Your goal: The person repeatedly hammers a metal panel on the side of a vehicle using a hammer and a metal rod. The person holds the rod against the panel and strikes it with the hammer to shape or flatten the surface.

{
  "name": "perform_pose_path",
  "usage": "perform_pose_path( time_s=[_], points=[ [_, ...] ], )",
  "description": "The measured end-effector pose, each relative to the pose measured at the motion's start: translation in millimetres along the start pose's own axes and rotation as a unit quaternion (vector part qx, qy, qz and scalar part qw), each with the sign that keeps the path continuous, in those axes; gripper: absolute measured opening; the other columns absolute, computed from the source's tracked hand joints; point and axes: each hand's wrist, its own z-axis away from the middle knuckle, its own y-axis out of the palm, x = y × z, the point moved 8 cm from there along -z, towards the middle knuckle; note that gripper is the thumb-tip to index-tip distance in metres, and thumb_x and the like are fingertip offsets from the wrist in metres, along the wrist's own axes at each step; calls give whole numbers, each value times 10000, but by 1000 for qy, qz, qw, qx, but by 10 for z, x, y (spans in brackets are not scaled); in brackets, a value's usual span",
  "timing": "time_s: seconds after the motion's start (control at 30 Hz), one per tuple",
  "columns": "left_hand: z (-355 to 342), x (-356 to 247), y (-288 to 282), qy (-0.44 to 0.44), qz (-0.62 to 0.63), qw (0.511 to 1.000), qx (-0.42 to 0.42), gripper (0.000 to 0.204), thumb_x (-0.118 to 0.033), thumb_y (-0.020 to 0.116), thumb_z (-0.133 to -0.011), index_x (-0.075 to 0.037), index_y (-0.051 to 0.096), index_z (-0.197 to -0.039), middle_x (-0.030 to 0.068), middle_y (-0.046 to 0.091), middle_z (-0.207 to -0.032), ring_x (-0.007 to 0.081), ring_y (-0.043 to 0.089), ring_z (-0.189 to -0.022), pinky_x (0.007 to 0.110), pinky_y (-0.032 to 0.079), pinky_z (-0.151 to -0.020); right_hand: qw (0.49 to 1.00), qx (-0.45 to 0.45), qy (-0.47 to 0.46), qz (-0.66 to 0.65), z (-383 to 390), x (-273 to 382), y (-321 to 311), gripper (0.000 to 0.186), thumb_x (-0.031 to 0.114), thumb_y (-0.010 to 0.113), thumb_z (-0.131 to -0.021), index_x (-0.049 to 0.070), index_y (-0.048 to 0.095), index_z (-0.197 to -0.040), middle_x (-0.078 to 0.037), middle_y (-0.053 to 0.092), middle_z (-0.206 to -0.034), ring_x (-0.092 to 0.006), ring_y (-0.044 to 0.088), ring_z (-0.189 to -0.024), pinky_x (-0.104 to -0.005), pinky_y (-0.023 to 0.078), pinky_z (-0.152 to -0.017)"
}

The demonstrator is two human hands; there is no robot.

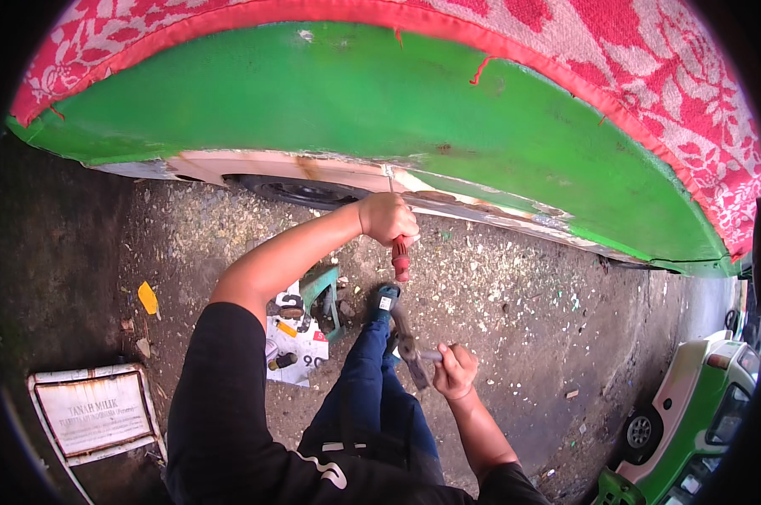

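Observation:
My left hand [389, 217] is closed round a screwdriver with a red handle [401, 261]. Its handle end points back toward me, and a thin shaft rises beyond the fist to the scraped lower edge of a green vehicle body [313, 93]. Whether the tip touches the metal is too small to tell. Lower down and to the right, my right hand [456, 371] grips the grey handle of a hammer [408, 349]. The worn hammer head lies apart from the screwdriver, in front of my legs.
Paint flakes litter the ground below the vehicle's wheel [305, 192]. A red patterned cloth [650, 76] covers the vehicle's upper part. Left of my feet are a green stool [320, 290] and printed sheet [300, 349]. A white sign [94, 412] stands left; another vehicle [692, 412] is right.

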Motion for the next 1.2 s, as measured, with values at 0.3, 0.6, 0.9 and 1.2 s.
perform_pose_path(
  time_s=[0.3, 0.6, 0.9, 1.2],
  points=[
    [-22, 63, 16, -29, 15, 999, 8, 174, -179, 691, -679, -158, 526, -627, 24, 568, -624, 258, 612, -608, 401, 472, -536, 996, 40, 22, 76, -67, -155, 19, 455, 62, 732, -780, 110, 650, -1224, -63, 531, -661, -240, 532, -507, -355, 419, -454],
    [-17, 117, -58, -28, 25, 999, -17, 256, -178, 713, -689, -127, 479, -599, 36, 523, -592, 272, 585, -564, 402, 469, -519, 998, -11, 31, -60, -111, -93, -125, 422, 13, 707, -799, 74, 662, -1214, -103, 575, -691, -250, 541, -515, -354, 432, -469],
    [-112, 61, -118, -34, 33, 999, -24, 251, -177, 693, -704, -129, 469, -601, 40, 513, -594, 266, 580, -560, 408, 444, -517, 997, -53, 6, -61, -217, -101, -80, 402, 25, 687, -836, 62, 638, -1234, -104, 556, -673, -255, 523, -502, -365, 410, -464],
    [-104, 37, -58, -53, 48, 997, -25, 210, -159, 685, -685, -145, 493, -603, 30, 561, -611, 262, 606, -587, 407, 469, -539, 1000, -8, 20, 15, -240, -167, -138, 407, 2, 670, -841, 51, 617, -1242, -118, 562, -684, -263, 527, -516, -354, 417, -470]
  ],
)
